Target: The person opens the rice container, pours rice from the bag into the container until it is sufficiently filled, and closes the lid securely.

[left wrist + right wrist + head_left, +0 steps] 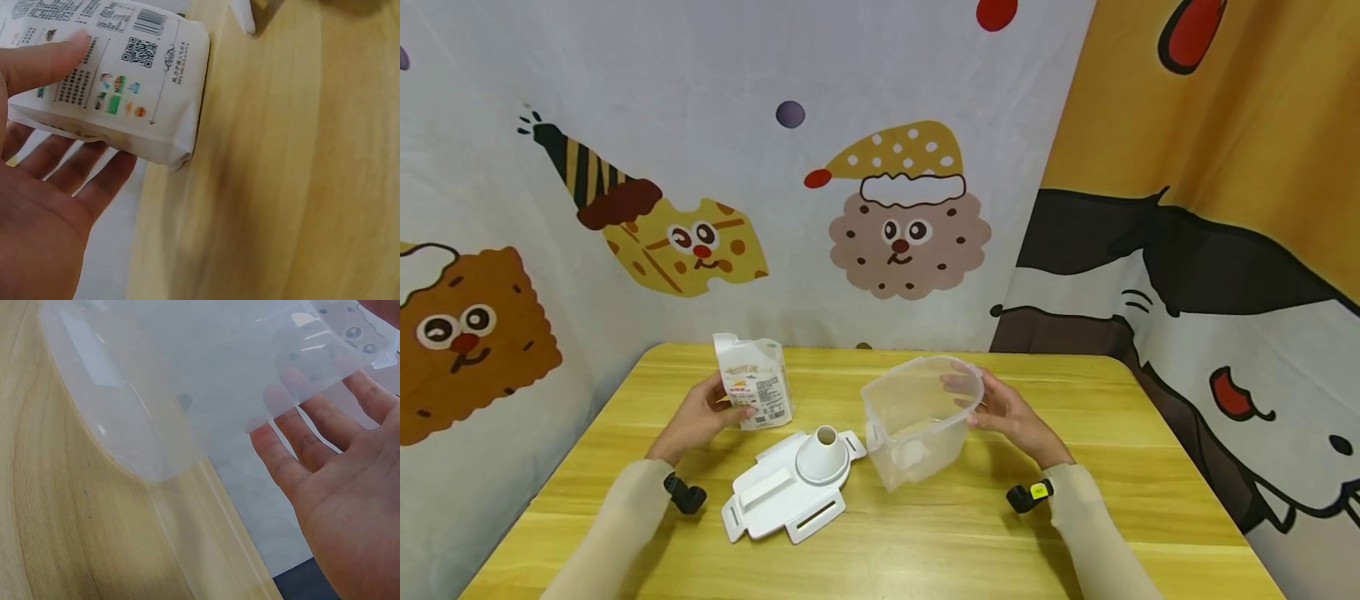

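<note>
My left hand point(702, 414) grips a white printed food packet point(760, 387), thumb across its front and fingers behind and beneath. The packet stands upright, its top edge peaked at the left. A QR code and barcode show on the packet point(119, 69) in the left wrist view. On the right, my right hand point(1011, 417) holds a clear plastic container point(917, 433) by its rounded end, near the rim. Its open top tilts toward me. Fingertips point(265, 434) lie along its wall in the right wrist view. Between the hands lies a white lid point(775, 492) with side flaps and a round raised spout.
The yellow wooden table point(940, 542) carries all of these things. Its back edge meets a cartoon-printed curtain point(910, 325). Small black devices point(685, 493) are strapped at both wrists. The lid lies close to the container's left side.
</note>
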Demonstrator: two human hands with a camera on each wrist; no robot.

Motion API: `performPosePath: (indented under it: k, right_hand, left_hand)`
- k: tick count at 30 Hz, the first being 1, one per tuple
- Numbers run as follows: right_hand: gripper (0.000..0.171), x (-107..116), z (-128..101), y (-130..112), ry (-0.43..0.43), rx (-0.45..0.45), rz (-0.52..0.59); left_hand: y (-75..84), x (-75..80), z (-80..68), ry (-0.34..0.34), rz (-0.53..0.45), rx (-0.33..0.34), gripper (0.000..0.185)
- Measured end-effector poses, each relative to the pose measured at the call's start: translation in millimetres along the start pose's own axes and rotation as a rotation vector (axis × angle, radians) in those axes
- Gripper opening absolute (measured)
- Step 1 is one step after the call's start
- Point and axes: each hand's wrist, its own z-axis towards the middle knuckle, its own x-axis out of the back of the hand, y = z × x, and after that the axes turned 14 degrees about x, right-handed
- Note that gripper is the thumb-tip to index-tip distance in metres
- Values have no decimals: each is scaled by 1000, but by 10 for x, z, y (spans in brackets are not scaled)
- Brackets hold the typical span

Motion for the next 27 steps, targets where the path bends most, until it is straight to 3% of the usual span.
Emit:
performPosePath:
  k: [13,27]
  right_hand:
    - [75,9,1,10,-11,18,-11]
    - [77,-8,4,-22,12,-24,-1]
  left_hand:
    - [-32,-35,15,70,0,23,60]
    - [68,-63,-50,102,-23,46,62]
